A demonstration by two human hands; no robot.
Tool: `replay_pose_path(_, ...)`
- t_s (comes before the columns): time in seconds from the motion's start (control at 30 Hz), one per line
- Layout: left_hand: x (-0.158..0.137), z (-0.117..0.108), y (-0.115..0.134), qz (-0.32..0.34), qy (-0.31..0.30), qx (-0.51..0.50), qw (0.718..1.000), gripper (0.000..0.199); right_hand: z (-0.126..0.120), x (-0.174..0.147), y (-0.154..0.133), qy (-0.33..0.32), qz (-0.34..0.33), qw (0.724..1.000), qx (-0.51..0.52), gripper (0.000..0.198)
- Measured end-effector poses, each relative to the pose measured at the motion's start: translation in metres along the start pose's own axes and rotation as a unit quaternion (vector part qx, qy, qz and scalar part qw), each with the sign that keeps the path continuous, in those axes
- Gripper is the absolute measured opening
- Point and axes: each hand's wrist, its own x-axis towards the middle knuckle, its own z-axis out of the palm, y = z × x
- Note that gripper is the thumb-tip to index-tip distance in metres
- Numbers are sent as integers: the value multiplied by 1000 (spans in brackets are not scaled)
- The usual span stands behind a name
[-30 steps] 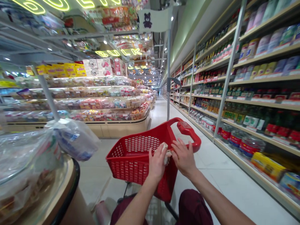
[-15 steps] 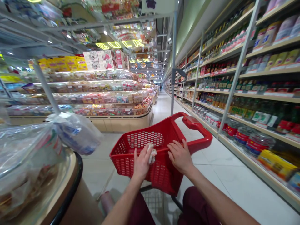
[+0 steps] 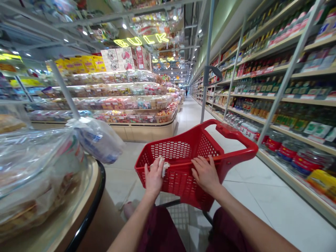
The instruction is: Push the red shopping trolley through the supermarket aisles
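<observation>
A red plastic shopping cart (image 3: 181, 175) with perforated sides stands in front of my knees, its handle pointing right. My left hand (image 3: 154, 178) is at the near rim, close to the cart's left end. Its fingers press a crumpled white tissue (image 3: 165, 168) against the rim; the tissue is partly hidden behind them. My right hand (image 3: 206, 173) lies further right on the same rim, fingers bent over the edge and thumb raised beside them. The basket's inside shows red plastic where visible.
At left stands a rounded counter (image 3: 94, 182) with plastic-covered food, and a clear plastic bag (image 3: 98, 140) hangs by a post. Bottle-filled shelves (image 3: 288, 101) line the right. Bulk bins (image 3: 126, 101) stand ahead, beside a tiled aisle (image 3: 187, 112) with a distant person.
My left hand has slid left along the rim with the tissue, toward the cart's end. The cart sits further right in view. My right hand stays on the rim.
</observation>
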Motion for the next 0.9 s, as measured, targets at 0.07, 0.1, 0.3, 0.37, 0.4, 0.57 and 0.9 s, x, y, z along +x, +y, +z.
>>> replay_pose_path(0.07,-2,-1,14,10,-19,-13,1000,63,1,-1,1,11,8,1000,-6,30)
replay_pose_path(0.1,-3,-1,23,15,-25,-23,999,67,2,-1,1,14,5,1000,-7,30)
replay_pose_path(0.3,1,3,41,28,-15,-50,998,44,2,-5,10,19,-1,1000,-19,30)
replay_pose_path(0.37,2,5,25,49,-4,-43,998,41,1,-7,14,23,-6,999,-21,30)
replay_pose_path(0.4,2,6,13,59,0,-37,998,42,1,-7,15,25,-12,999,-21,30)
replay_pose_path(0.57,-4,7,-29,-35,43,15,998,42,2,-7,11,27,-11,999,-14,30)
replay_pose_path(0.9,3,9,-11,95,2,-3,995,46,2,-8,12,19,-14,1000,-5,30)
